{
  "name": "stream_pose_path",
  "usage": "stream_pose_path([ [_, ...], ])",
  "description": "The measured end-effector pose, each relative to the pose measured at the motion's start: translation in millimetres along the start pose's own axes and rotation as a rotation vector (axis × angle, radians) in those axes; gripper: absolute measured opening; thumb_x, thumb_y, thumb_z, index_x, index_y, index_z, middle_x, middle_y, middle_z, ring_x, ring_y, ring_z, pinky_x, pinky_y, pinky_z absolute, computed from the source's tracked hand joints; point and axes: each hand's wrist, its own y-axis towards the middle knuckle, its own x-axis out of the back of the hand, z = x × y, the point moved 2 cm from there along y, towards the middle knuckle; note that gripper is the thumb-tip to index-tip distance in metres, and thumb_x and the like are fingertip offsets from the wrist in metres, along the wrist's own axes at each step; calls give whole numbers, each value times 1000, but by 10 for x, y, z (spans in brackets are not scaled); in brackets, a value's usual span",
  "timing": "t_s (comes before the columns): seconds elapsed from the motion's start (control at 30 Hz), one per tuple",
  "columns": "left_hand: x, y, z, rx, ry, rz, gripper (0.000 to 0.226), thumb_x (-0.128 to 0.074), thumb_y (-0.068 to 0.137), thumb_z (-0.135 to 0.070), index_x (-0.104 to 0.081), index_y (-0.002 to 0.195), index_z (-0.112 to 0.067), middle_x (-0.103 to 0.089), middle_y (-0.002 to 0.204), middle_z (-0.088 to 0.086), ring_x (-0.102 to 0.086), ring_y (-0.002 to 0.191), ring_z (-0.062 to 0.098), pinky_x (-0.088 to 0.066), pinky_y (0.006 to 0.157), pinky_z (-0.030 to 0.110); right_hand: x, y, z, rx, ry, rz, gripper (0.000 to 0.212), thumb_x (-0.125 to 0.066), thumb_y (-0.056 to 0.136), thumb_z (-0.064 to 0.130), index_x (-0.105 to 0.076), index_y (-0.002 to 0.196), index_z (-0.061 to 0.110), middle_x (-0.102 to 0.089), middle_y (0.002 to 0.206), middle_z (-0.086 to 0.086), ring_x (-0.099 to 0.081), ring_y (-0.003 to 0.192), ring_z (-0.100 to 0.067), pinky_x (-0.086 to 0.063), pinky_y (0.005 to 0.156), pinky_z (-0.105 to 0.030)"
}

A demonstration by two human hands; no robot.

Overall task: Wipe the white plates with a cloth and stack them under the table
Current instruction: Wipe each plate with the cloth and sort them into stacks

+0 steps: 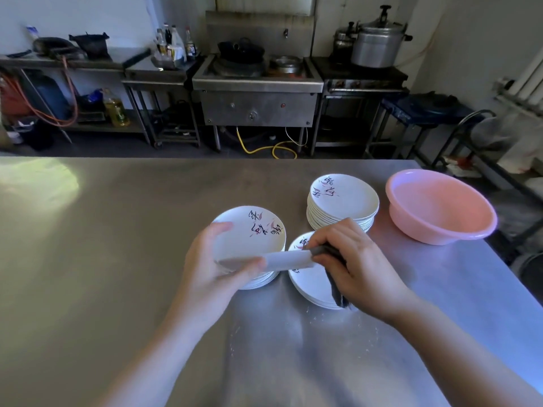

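Observation:
My left hand grips a white plate held nearly edge-on above the steel table. My right hand holds a dark cloth against the plate's right rim. Below the held plate, a stack of white plates with painted characters sits on the left. A low stack lies under my right hand. A taller stack stands farther back on the right.
A pink plastic basin stands at the table's right side near the edge. Beyond the table are a steel wok stove, a large pressure cooker, bottles and shelving along the wall.

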Motion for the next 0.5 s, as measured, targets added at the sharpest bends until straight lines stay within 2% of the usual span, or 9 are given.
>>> stream_pose_path([
  [0.03,-25,-35,52,190,-237,-3,73,-83,59,-48,-51,124,-40,-49,135,-19,-49,122,1,-42,96,28,24,-14,12,36,-13,-30,9,-54,90,15,-63,91,14,-55,88,19,-46,88,-10,-41,76,-19],
  [0.07,-61,-67,121,371,-468,3,77,-86,60,-46,-51,127,-31,-52,135,-5,-55,121,11,-49,95,36,40,-38,25,71,-31,-57,11,-52,91,15,-62,91,13,-53,89,20,-44,87,-10,-39,77,-17],
  [0.13,-114,-109,209,594,-759,24,71,-79,68,-40,-54,128,-13,-62,122,15,-67,107,30,-60,77,46,35,-116,28,127,-61,-97,10,-51,93,12,-60,91,13,-54,91,18,-42,86,-10,-37,80,-16],
  [0.23,-194,-161,217,592,-903,1,57,-68,81,-15,-48,132,1,-68,100,23,-73,78,32,-62,61,39,-60,-286,3,159,-81,-114,10,-49,96,12,-56,94,18,-59,93,11,-43,86,-11,-40,79,-25],
  [0.33,-271,-199,204,564,-909,-46,36,-55,89,8,-48,123,-2,-68,104,24,-70,64,28,-62,59,37,-108,-450,-50,133,-58,-107,11,-48,98,14,-57,94,18,-59,92,11,-45,88,-11,-41,79,-24],
  [0.43,-364,-198,214,526,-884,-100,41,-51,87,15,-46,121,-8,-65,114,24,-70,75,33,-62,59,40,-42,-517,-174,66,3,-70,8,-59,93,12,-64,96,17,-62,97,12,-53,95,-12,-43,83,-22],
  [0.5,-445,-190,243,469,-860,-112,46,-50,87,17,-46,122,-12,-61,117,19,-67,89,36,-61,57,39,57,-535,-271,-72,109,-124,14,-69,85,9,-70,96,17,-65,98,12,-59,98,-10,-44,86,-19],
])
